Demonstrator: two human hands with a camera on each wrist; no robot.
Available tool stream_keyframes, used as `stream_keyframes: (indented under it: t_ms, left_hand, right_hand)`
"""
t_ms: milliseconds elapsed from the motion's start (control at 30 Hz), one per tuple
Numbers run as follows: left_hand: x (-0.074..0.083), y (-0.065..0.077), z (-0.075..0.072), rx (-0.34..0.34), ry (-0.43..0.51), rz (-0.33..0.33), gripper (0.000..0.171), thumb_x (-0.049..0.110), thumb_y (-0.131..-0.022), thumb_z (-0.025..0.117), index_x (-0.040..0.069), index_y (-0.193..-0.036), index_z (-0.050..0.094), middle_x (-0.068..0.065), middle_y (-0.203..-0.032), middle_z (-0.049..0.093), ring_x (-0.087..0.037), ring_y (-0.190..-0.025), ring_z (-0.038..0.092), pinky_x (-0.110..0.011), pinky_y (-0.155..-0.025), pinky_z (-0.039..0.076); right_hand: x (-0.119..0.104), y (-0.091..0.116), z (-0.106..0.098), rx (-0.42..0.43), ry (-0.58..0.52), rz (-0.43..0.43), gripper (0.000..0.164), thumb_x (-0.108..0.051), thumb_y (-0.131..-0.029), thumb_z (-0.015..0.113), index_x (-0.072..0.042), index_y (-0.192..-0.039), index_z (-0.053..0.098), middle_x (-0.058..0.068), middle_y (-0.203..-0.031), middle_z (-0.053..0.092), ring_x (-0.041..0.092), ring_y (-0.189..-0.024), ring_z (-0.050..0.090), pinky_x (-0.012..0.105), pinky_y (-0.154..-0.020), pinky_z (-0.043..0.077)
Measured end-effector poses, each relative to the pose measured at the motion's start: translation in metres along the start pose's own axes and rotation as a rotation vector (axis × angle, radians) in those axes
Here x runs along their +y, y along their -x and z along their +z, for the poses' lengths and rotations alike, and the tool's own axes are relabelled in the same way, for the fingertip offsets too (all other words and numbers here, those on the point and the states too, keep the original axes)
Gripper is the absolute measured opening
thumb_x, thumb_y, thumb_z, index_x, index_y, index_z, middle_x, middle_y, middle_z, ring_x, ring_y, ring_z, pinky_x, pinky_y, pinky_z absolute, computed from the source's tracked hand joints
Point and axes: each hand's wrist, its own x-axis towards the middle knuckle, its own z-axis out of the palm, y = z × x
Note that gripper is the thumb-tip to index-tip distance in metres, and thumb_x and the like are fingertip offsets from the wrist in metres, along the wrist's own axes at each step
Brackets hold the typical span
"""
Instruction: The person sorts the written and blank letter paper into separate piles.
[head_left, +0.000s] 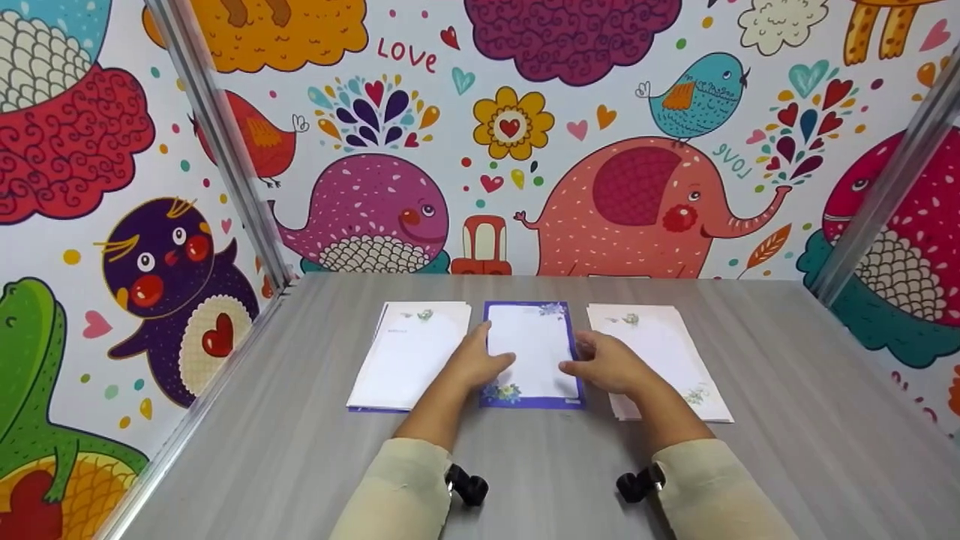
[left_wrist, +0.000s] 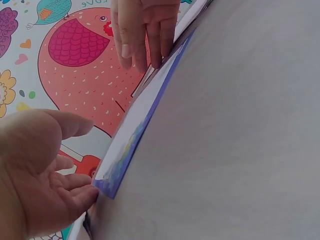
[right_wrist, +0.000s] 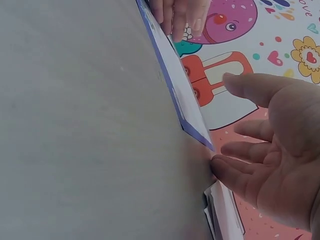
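A purple-bordered sheet of paper [head_left: 529,349] with flowers in two corners lies at the middle of the table. My left hand [head_left: 474,363] is at its left edge, thumb reaching over the sheet. Along the right edge is my right hand [head_left: 609,365], its thumb near the border. In the left wrist view the left hand [left_wrist: 37,170] has relaxed, loosely bent fingers beside the sheet's corner. The right wrist view shows the right hand [right_wrist: 280,150] with fingers spread, pinching nothing. Whether fingertips touch the paper's edge is hard to tell.
A stack of white sheets [head_left: 409,352] lies left of the purple-bordered sheet, with purple showing beneath. Another paper stack [head_left: 667,337] lies to the right, partly behind the right hand and forearm. Cartoon-printed walls [head_left: 390,202] enclose the grey table [head_left: 540,472].
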Motion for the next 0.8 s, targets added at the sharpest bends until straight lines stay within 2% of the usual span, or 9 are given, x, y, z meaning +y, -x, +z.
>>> stream_keyframes:
  t_ms: [133,333,433,600,733,800]
  left_hand:
    - [0.002,0.002,0.000,-0.058,-0.046,-0.007,0.087,0.042,-0.097,0.075,0.018,-0.169,0.033,-0.013,-0.177,0.031,-0.036,-0.166,0.027,-0.057,-0.135,0.023]
    - [0.002,0.007,0.000,-0.165,-0.225,0.082,0.082,0.048,-0.091,0.080,0.020,-0.162,0.048,-0.009,-0.178,0.029,-0.034,-0.166,0.025,-0.059,-0.134,0.025]
    - [0.002,0.010,0.002,-0.201,-0.316,0.112,0.082,0.049,-0.089,0.082,0.019,-0.159,0.052,-0.008,-0.179,0.027,-0.034,-0.167,0.024,-0.058,-0.134,0.025]
    - [0.003,0.012,0.004,-0.202,-0.388,0.119,0.080,0.045,-0.088,0.085,0.018,-0.157,0.056,-0.008,-0.178,0.029,-0.033,-0.168,0.021,-0.056,-0.135,0.024]
    - [0.003,0.013,0.004,-0.190,-0.408,0.118,0.078,0.044,-0.088,0.085,0.018,-0.156,0.056,-0.008,-0.178,0.031,-0.032,-0.167,0.024,-0.055,-0.135,0.026]
    - [0.003,0.012,0.004,-0.184,-0.427,0.139,0.078,0.043,-0.088,0.085,0.016,-0.155,0.057,-0.010,-0.176,0.034,-0.033,-0.166,0.026,-0.054,-0.134,0.027]
  right_hand:
    - [0.001,0.001,0.001,-0.033,0.051,-0.045,0.082,-0.039,-0.094,0.081,-0.007,-0.161,0.047,0.022,-0.161,0.054,0.045,-0.153,0.048,0.063,-0.126,0.037]
    - [-0.001,0.006,-0.001,-0.152,0.189,-0.113,0.075,-0.040,-0.093,0.081,-0.015,-0.158,0.054,0.015,-0.171,0.043,0.043,-0.162,0.032,0.066,-0.131,0.025]
    - [-0.003,0.008,0.002,-0.191,0.247,-0.101,0.071,-0.039,-0.094,0.081,-0.020,-0.158,0.055,0.009,-0.174,0.040,0.040,-0.164,0.029,0.067,-0.132,0.023]
    - [-0.006,0.011,0.005,-0.203,0.308,-0.071,0.071,-0.035,-0.093,0.082,-0.023,-0.158,0.056,0.003,-0.174,0.039,0.038,-0.165,0.027,0.068,-0.130,0.025]
    - [-0.008,0.012,0.006,-0.186,0.322,-0.073,0.072,-0.034,-0.092,0.084,-0.020,-0.157,0.056,0.005,-0.173,0.042,0.039,-0.164,0.030,0.067,-0.130,0.027]
    - [-0.009,0.013,0.006,-0.175,0.326,-0.081,0.072,-0.033,-0.091,0.085,-0.018,-0.156,0.057,0.006,-0.171,0.045,0.040,-0.162,0.033,0.066,-0.130,0.029]
